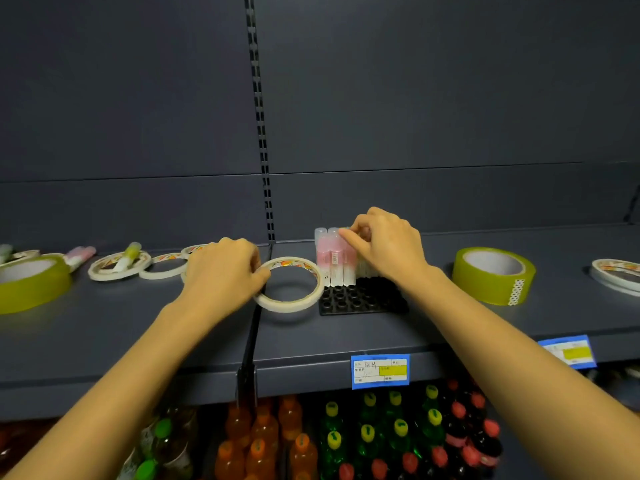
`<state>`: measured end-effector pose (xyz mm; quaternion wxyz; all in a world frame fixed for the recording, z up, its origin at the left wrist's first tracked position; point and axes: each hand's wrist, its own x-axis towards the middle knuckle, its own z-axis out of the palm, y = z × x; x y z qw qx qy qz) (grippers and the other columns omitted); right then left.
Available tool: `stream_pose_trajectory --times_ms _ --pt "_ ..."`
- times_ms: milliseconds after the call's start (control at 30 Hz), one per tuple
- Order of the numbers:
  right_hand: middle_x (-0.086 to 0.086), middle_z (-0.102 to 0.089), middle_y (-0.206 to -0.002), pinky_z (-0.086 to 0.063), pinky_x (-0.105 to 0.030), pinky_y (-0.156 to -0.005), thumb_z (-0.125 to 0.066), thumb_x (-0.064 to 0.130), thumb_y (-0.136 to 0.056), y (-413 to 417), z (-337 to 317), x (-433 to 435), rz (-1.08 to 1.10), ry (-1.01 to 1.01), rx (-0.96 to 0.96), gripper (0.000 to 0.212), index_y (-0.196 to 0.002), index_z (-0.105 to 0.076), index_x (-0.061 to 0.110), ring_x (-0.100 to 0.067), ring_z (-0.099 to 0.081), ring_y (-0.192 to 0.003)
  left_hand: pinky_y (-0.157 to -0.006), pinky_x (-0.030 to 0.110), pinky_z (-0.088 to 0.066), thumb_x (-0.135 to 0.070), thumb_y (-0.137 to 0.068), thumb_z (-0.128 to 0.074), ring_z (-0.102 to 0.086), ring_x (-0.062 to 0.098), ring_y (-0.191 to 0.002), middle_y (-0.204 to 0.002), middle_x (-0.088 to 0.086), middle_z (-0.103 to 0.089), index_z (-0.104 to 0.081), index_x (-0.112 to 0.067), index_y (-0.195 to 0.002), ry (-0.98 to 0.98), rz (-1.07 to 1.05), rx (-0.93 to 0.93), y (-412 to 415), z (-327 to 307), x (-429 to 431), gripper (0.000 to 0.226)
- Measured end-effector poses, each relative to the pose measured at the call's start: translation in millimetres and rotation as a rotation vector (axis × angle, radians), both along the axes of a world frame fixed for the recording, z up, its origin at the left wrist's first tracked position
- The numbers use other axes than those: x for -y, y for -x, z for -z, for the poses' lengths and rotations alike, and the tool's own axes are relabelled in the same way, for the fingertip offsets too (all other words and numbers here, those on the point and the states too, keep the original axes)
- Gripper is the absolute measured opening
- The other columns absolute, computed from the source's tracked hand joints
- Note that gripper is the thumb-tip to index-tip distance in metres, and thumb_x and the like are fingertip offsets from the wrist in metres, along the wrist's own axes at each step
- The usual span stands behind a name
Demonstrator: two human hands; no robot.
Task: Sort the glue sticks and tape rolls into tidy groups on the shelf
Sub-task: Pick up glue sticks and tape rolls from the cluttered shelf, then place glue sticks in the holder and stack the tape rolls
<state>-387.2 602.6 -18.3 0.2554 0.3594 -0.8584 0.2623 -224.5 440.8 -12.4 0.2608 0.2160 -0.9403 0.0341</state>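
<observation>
My left hand (223, 271) grips the left rim of a thin white tape roll (289, 285) lying flat on the grey shelf (138, 327). My right hand (384, 244) pinches the top of a glue stick among several pink glue sticks (334, 259) standing upright in a black holder tray (360, 299). The stick under the fingers is mostly hidden. More thin tape rolls (119, 266) lie to the left, one with a yellow-green glue stick (128, 256) resting on it. Pink glue sticks (81, 254) lie further left.
A wide yellow-green tape roll (493, 275) stands at the right, another (33, 282) at the far left. Thin tape rolls (616, 271) are stacked at the far right edge. Price tags (380, 371) hang on the shelf front. Drink bottles (363, 438) fill the shelf below.
</observation>
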Motion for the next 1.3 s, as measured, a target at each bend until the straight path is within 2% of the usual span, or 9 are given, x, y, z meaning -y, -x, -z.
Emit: stream_pose_trajectory --times_ms 133,200,267,333,500,800,967,1100,1300 --pt "0.007 -0.047 -0.089 -0.035 -0.029 -0.065 -0.042 0.056 -0.091 -1 -6 -1 -0.014 -0.059 -0.035 0.045 -0.091 -0.068 0.019 -0.013 -0.047 -0.079 -0.058 0.027 -0.039 -0.035 -0.083 -0.058 -0.060 0.025 -0.072 -0.075 0.004 -0.068 -0.068 -0.018 -0.076 -0.022 0.028 -0.045 14 -1 -6 0.021" --pt "0.006 -0.046 -0.092 -0.036 -0.031 -0.067 -0.041 0.057 -0.092 -1 -10 -5 -0.056 -0.118 -0.003 0.047 -0.102 -0.068 0.020 -0.017 -0.049 -0.083 -0.058 0.027 -0.035 -0.035 -0.081 -0.058 -0.057 0.024 -0.070 -0.075 0.003 -0.068 -0.066 -0.020 -0.073 -0.028 0.045 -0.080 21 0 -13 0.018" --pt "0.003 -0.051 -0.104 -0.040 -0.033 -0.072 -0.043 0.053 -0.092 1 -12 -18 -0.100 -0.195 0.024 0.044 -0.121 -0.059 0.024 -0.021 -0.053 -0.093 -0.059 0.027 -0.033 -0.035 -0.079 -0.059 -0.054 0.024 -0.069 -0.075 0.002 -0.067 -0.063 -0.022 -0.069 -0.024 0.061 -0.113 27 0 -20 0.017" --pt "0.002 -0.053 -0.115 -0.045 -0.036 -0.082 -0.049 0.046 -0.092 4 -8 -39 -0.130 -0.234 0.025 0.043 -0.129 -0.050 0.025 -0.023 -0.056 -0.103 -0.061 0.028 -0.033 -0.037 -0.077 -0.059 -0.056 0.026 -0.072 -0.076 0.002 -0.068 -0.064 -0.021 -0.069 -0.020 0.082 -0.130 36 -2 -30 0.018" --pt "0.006 -0.055 -0.110 -0.046 -0.034 -0.082 -0.051 0.041 -0.091 19 -9 -103 -0.059 -0.224 -0.011 0.028 -0.114 -0.060 0.026 -0.018 -0.055 -0.103 -0.058 0.027 -0.030 -0.039 -0.076 -0.062 -0.057 0.025 -0.073 -0.075 0.002 -0.068 -0.065 -0.020 -0.070 0.012 0.178 -0.131 68 -12 -73 0.020" --pt "0.000 -0.062 -0.108 -0.049 -0.040 -0.087 -0.052 0.036 -0.091 91 -26 -240 0.050 -0.337 0.035 0.025 -0.107 -0.065 0.021 -0.023 -0.058 -0.101 -0.061 0.027 -0.035 -0.036 -0.074 -0.062 -0.061 0.029 -0.079 -0.075 0.002 -0.069 -0.063 -0.021 -0.066 -0.056 0.238 -0.152 149 -9 -196 0.017" --pt "0.001 -0.064 -0.106 -0.051 -0.039 -0.084 -0.052 0.037 -0.092 138 -34 -324 0.091 -0.363 0.037 0.025 -0.105 -0.065 0.021 -0.020 -0.060 -0.097 -0.059 0.026 -0.034 -0.038 -0.075 -0.062 -0.054 0.020 -0.066 -0.069 0.000 -0.065 -0.064 -0.021 -0.067 -0.108 0.263 -0.147 201 -8 -277 0.019" --pt "0.003 -0.064 -0.101 -0.051 -0.038 -0.081 -0.053 0.037 -0.091 170 -38 -377 0.122 -0.342 0.050 0.021 -0.101 -0.066 0.023 -0.021 -0.060 -0.094 -0.063 0.028 -0.038 -0.039 -0.078 -0.060 -0.060 0.025 -0.076 -0.076 0.002 -0.066 -0.059 -0.023 -0.068 -0.142 0.260 -0.120 245 -1 -333 0.019" --pt "0.003 -0.064 -0.100 -0.050 -0.035 -0.081 -0.053 0.036 -0.091 198 -33 -429 0.121 -0.329 0.083 0.021 -0.100 -0.067 0.024 -0.018 -0.060 -0.093 -0.064 0.029 -0.040 -0.040 -0.078 -0.062 -0.064 0.030 -0.080 -0.082 0.008 -0.070 -0.067 -0.016 -0.076 -0.111 0.226 -0.058 301 12 -386 0.025"
